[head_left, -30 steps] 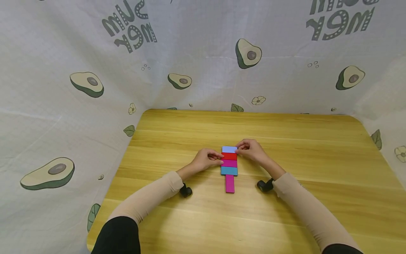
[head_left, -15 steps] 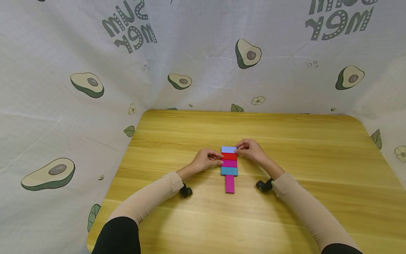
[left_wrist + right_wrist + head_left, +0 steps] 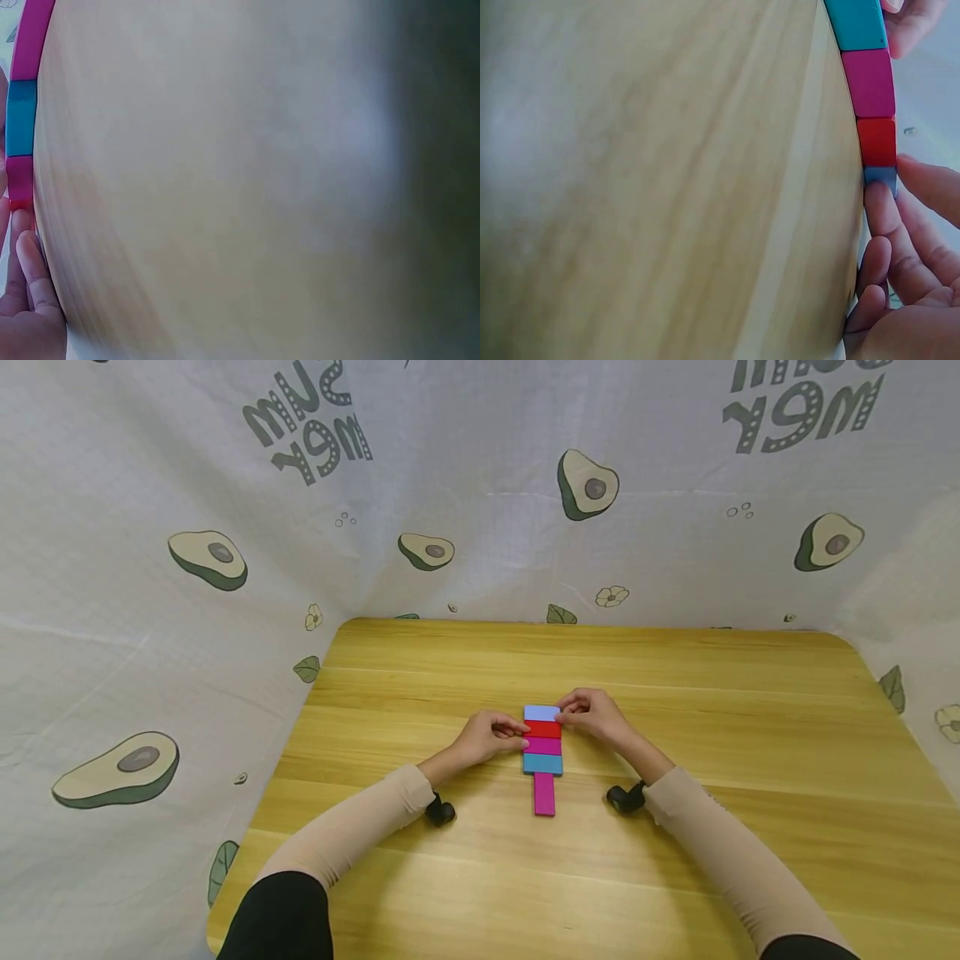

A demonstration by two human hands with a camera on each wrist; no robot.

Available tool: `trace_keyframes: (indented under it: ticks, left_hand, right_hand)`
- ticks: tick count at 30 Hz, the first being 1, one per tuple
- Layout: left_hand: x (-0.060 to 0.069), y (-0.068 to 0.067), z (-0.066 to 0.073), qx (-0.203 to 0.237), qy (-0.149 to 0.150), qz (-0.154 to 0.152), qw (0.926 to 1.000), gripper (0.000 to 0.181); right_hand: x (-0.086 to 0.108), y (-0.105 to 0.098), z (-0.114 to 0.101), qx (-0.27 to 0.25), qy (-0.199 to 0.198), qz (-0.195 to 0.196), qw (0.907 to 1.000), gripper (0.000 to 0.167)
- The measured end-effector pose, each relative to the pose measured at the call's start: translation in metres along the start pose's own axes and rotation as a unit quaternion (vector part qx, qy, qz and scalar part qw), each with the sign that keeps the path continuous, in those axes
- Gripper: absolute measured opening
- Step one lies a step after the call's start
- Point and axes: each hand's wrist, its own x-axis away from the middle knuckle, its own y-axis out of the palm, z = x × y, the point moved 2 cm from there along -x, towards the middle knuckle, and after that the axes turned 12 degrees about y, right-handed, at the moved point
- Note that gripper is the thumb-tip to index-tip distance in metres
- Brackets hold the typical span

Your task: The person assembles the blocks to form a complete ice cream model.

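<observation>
Several flat coloured blocks form a column on the table in the head view: light blue (image 3: 541,712), red (image 3: 543,729), magenta (image 3: 543,746) and teal (image 3: 542,764) lie crosswise, edge to edge. A second magenta block (image 3: 544,794) points lengthwise toward me below the teal one. My left hand (image 3: 483,737) touches the left ends of the red and upper magenta blocks with its fingertips. Across from it, my right hand (image 3: 597,714) has thumb and fingers against the right end of the light blue block (image 3: 880,178). Neither hand visibly wraps round a block.
The wooden table (image 3: 675,860) extends on all sides of the column. A white cloth (image 3: 480,468) printed with avocados hangs behind it and at the sides. Black wrist cameras, one on the left (image 3: 440,811) and one on the right (image 3: 626,798), sit below the hands.
The light blue block has shifted very slightly left, more in line with the red one. Both hands stay nearly where they were.
</observation>
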Motion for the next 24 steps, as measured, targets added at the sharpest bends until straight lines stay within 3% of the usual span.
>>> trace_keyframes:
  ticks: [18, 24]
  left_hand:
    - [0.0001, -0.0022, 0.0010, 0.003, -0.012, -0.006, 0.9999, 0.019]
    - [0.0012, -0.0061, -0.0016, 0.010, -0.020, -0.020, 0.9996, 0.019]
  right_hand:
    - [-0.0019, 0.0009, 0.0003, -0.005, -0.005, -0.002, 1.0000, 0.028]
    - [-0.0032, 0.0007, 0.0027, -0.027, -0.005, 0.000, 0.9996, 0.031]
